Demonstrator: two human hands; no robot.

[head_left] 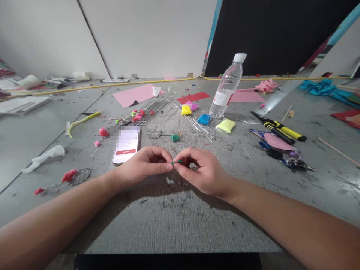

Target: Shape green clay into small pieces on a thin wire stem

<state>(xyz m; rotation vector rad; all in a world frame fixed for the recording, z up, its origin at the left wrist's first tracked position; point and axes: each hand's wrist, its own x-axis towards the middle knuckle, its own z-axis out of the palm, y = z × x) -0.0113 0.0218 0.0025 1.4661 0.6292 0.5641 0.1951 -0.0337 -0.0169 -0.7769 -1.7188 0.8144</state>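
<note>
A tiny piece of dark green modelling clay (172, 163) sits between the fingertips of both hands, low over the table. My left hand (149, 163) pinches it from the left with thumb and forefinger. From the other side my right hand (204, 170) closes thumb and forefinger on it, and a bit more green shows between those fingers. Just beyond the hands lies a larger green clay lump (174, 138), beside a twisted wire piece (157, 134). A phone (126, 144) with its screen lit lies right behind my left hand.
Clay packets in yellow (186, 110), blue (204, 119) and pale yellow (225, 126) lie near a water bottle (223, 88). Thin wires (157, 107) spread behind. Black-and-yellow pliers (278, 127) and keys (294, 162) are at right. A wire piece with red clay (69, 175) lies left.
</note>
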